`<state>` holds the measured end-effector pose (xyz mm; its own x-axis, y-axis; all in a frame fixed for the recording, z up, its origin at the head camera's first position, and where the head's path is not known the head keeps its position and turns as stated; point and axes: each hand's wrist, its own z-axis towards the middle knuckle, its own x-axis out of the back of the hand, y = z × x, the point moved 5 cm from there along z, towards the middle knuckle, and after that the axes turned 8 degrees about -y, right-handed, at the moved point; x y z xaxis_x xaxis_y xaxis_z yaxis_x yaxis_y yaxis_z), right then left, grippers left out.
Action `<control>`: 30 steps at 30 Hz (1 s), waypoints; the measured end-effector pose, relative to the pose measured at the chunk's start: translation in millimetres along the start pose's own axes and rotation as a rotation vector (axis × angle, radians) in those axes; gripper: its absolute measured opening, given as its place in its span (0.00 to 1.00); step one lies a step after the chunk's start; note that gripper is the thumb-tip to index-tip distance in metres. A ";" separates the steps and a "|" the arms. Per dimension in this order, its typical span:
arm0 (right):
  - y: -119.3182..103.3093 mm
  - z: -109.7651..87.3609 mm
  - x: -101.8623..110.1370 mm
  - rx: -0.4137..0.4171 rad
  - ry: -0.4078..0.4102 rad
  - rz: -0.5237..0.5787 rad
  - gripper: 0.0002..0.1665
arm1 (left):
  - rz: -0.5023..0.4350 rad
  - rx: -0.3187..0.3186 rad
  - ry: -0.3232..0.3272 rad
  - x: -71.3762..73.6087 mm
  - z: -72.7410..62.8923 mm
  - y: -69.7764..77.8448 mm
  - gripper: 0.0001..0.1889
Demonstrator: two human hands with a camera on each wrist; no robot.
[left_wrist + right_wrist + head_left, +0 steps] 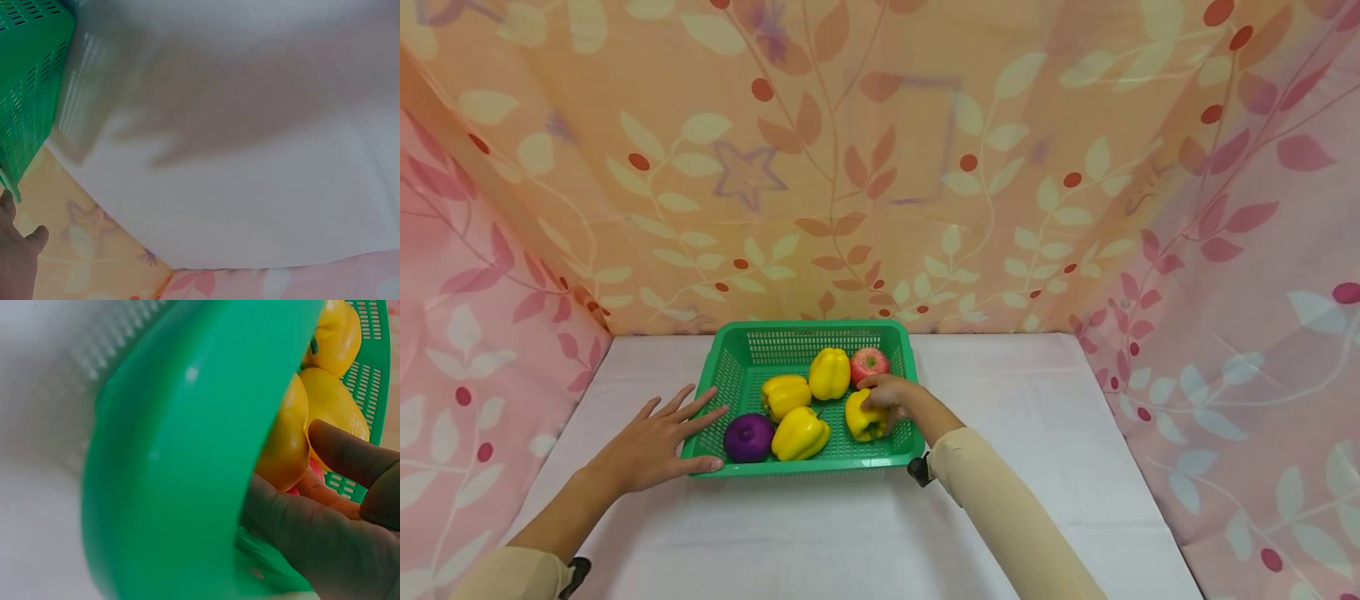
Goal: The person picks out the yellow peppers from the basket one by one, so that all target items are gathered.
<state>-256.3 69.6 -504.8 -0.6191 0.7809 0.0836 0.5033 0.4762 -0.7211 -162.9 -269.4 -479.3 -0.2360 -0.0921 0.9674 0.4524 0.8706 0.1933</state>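
A green plastic basket (pixel 811 469) holds several yellow bell peppers, a red apple (pixel 870 362) and a round purple vegetable (pixel 748 438). My right hand (pixel 897 398) reaches over the basket's right side and grips the rightmost yellow bell pepper (pixel 859 419), thumb on one side and fingers on the other. In the right wrist view, the thumb and fingers (pixel 350 456) surround that pepper (pixel 284 447), partly hidden by the basket wall. My left hand (pixel 658 443) lies with straight, spread fingers over the basket's left rim, thumb along the front corner.
Beside the purple vegetable lies one yellow pepper (pixel 801 434); two others, a left one (pixel 786 396) and a back one (pixel 830 374), lie behind it. The basket stands on a white-covered table (pixel 775 542). Floral curtains (pixel 880 167) enclose the back and sides.
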 end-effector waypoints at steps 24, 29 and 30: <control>-4.7 -6.6 4.3 0.029 -0.041 0.019 0.31 | 0.037 -0.014 0.017 3.8 -1.6 3.6 0.42; -18.2 -21.9 11.5 0.085 -0.071 0.057 0.35 | 0.032 -0.011 0.008 3.7 -0.3 3.3 0.42; -21.1 -25.2 13.9 0.095 -0.075 0.058 0.35 | 0.032 -0.010 0.005 3.6 0.1 3.3 0.42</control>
<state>-260.3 80.6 -471.1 -0.6360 0.7717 -0.0091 0.4824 0.3883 -0.7852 -162.4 -266.7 -475.2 -0.2165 -0.0666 0.9740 0.4684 0.8683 0.1635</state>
